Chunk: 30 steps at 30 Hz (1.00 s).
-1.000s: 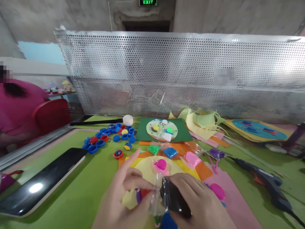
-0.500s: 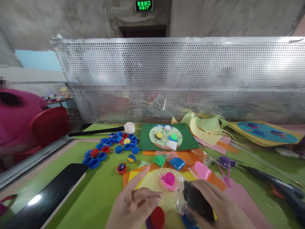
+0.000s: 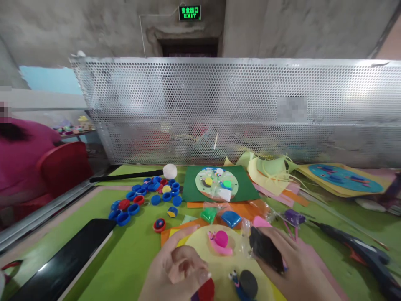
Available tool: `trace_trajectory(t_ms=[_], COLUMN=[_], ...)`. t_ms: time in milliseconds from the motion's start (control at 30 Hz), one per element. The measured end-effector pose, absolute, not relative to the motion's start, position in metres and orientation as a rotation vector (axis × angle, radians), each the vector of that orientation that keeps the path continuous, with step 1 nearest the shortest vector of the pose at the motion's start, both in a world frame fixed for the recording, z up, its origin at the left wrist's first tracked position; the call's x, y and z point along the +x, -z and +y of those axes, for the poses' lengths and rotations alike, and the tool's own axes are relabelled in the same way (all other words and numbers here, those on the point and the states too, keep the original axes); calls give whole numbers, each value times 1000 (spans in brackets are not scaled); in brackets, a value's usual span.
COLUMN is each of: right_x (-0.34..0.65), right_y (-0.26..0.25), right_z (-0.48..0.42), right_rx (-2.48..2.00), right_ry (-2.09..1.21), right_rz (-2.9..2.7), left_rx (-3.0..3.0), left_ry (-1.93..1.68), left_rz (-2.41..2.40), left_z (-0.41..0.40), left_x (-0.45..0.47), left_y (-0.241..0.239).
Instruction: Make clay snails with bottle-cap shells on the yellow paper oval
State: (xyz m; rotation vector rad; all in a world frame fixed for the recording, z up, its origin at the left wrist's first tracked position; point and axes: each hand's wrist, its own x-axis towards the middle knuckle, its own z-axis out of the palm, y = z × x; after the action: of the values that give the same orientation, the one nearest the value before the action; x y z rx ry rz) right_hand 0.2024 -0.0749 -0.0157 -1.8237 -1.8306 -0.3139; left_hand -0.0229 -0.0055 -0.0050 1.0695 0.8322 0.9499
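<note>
My right hand [image 3: 294, 271] grips a lump of black clay in a clear plastic wrapper [image 3: 265, 251] over the right side of a pale yellow paper disc [image 3: 225, 271]. My left hand [image 3: 177, 269] is curled at the disc's left edge, fingers pinched together; what they hold, if anything, is hidden. A red clay piece [image 3: 206, 290] lies just under that hand. On the disc sit a pink clay snail [image 3: 221, 241] and a blue snail with a black shell [image 3: 246, 285].
Green [image 3: 208, 215], blue [image 3: 231, 218] and purple [image 3: 293, 217] wrapped clay lie beyond the disc. Blue and red bottle caps [image 3: 140, 198] are scattered to the left, a dark phone [image 3: 67, 261] nearer left, a black glue gun [image 3: 360, 251] right. A perforated metal screen [image 3: 238, 108] closes the back. A person in pink [image 3: 25, 159] sits at left.
My right hand has drawn the black clay to the right, off the disc's middle, uncovering the black-shelled snail. My left hand has let go of the wrapper and curled.
</note>
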Motion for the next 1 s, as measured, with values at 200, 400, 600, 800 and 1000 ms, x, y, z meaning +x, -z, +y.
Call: trace_trajectory(t_ms=[200,400,600,800,1000], right_x=[201,203,198,197,195], right_y=[7,5,1,-3,-1], right_z=[-76,-75,-76,-78,-77], right_rx=[-1900,-1997,-2038,-2154,-2164], right_ry=[302,301,238,122,54], right_rz=[-1680,-1669,-1676,-1675,-1678], left_rx=[1239,1288,1315,1377,1444], left_ry=[-979,-914,-834,-857,-878], left_rz=[868,901,855,874,875], left_z=[-8,-9,-7,-9,-11], left_x=[-24,-27,-32,-32,-32], left_y=[2,-13,-11,-17,-20])
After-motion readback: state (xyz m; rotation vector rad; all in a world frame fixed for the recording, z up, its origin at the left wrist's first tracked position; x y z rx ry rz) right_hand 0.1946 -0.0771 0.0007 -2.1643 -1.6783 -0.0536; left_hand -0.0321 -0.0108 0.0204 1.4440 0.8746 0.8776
